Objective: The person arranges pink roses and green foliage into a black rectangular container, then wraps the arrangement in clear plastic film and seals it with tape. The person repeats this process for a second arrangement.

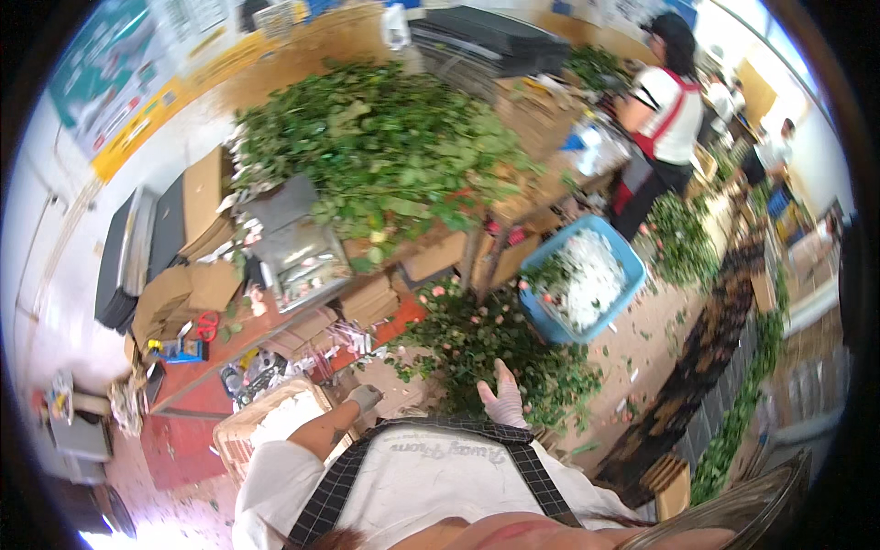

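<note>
My right hand, in a light glove with the fingertips bare, is held out with thumb and finger apart, over or beside a heap of pink roses with green leaves on the floor. Nothing shows in it. My left hand, also gloved, is lower left of the roses, near a woven plastic basket holding white material; its fingers are blurred. Ahead, a large pile of leafy stems covers the worktable. At the table's near edge lies a metal-edged tray or board.
A blue plastic tub with white material and some roses stands right of the table. Red-handled scissors lie on the red table. Black folded boxes are stacked behind. A co-worker stands at the upper right. Leaf scraps litter the floor.
</note>
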The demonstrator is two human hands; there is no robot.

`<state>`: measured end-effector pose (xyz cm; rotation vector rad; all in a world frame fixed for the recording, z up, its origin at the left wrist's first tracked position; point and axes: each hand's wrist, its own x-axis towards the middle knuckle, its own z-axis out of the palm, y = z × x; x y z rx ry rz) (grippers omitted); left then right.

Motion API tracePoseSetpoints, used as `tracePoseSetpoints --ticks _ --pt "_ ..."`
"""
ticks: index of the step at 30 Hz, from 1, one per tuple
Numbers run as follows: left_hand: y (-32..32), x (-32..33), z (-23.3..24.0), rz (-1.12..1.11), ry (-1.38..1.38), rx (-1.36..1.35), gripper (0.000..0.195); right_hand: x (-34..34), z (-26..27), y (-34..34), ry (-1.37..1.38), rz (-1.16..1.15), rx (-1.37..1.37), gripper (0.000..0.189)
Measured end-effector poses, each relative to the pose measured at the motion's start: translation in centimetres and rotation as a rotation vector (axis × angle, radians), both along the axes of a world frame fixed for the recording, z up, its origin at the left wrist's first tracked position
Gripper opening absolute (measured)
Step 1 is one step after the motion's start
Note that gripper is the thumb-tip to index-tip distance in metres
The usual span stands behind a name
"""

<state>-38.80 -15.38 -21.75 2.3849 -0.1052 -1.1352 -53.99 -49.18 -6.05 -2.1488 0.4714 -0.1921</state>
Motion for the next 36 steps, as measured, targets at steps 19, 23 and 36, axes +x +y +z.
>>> tracePoseSetpoints --ticks 19,23,36 --pt "-0.6 19.9 25.7 0.678 -0.921 -0.938 0.016 42.9 7.7 10.9 -0.593 0.854 0.077 0.028" --pt "3.3 23.4 28.6 0.886 -0.894 -1.051 0.015 49.9 13.2 16.4 -0.589 1.094 0.131 0.028" --pt "58.1 35.6 28.6 1.439 -1.722 0.028 0.038 74.4 16.6 37.8 -0.755 1.036 -0.702 0.036"
